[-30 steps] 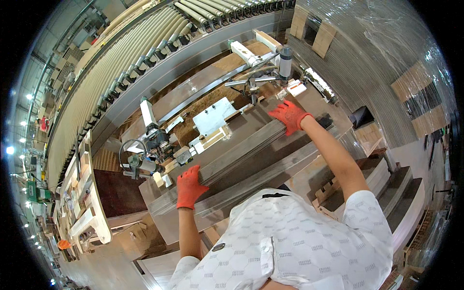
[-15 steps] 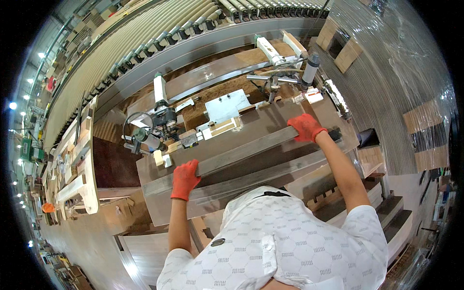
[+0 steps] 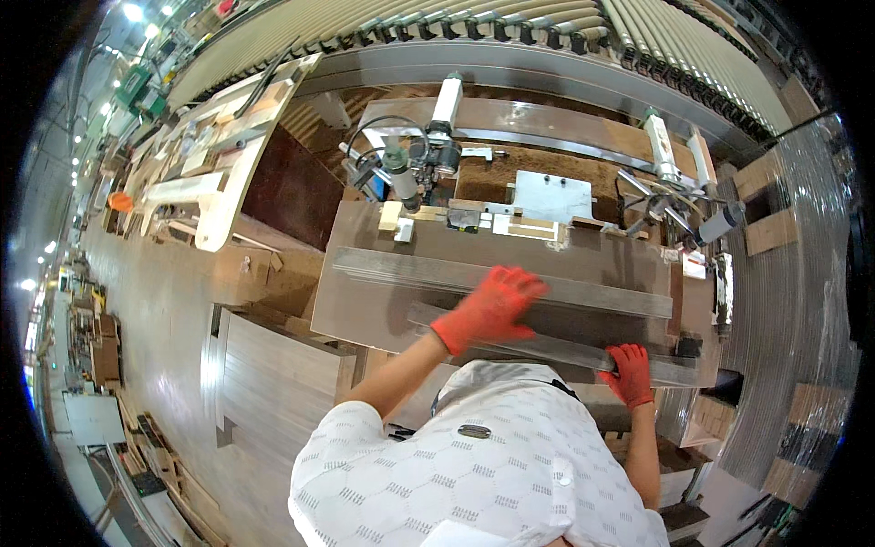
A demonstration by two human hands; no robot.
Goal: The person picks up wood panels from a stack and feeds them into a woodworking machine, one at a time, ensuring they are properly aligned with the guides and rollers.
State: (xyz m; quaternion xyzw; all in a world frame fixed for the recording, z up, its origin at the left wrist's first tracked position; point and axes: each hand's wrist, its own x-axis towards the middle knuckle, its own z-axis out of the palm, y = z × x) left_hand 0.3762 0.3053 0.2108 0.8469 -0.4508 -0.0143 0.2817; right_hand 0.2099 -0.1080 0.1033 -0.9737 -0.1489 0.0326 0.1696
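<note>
Two bundles of long grey wooden strips lie across a brown work table. The far strips [image 3: 592, 290] lie in front of the machine; the near strips [image 3: 670, 366] run close to my body. My left hand [image 3: 492, 308], in a red glove, is over the gap between them, fingers stretched and slightly blurred. It covers part of both bundles, and I cannot tell whether it touches them. My right hand [image 3: 629, 376], also red-gloved, has its fingers curled over the near strips toward their right part. The table [image 3: 365, 314] shows around the strips.
Two machine heads with cylinders, a left one [image 3: 401, 178] and a right one [image 3: 715, 223], stand behind the table around a white metal plate [image 3: 553, 196]. Rollers [image 3: 510, 23] run along the back. A cluttered wooden bench [image 3: 219, 205] is at left, stacked wrapped boards [image 3: 775, 310] at right.
My view has swung left. Both hands have let go of the far strips; the left moved right over the gap, fingers stretched, and the right came nearer, onto the near strips.
</note>
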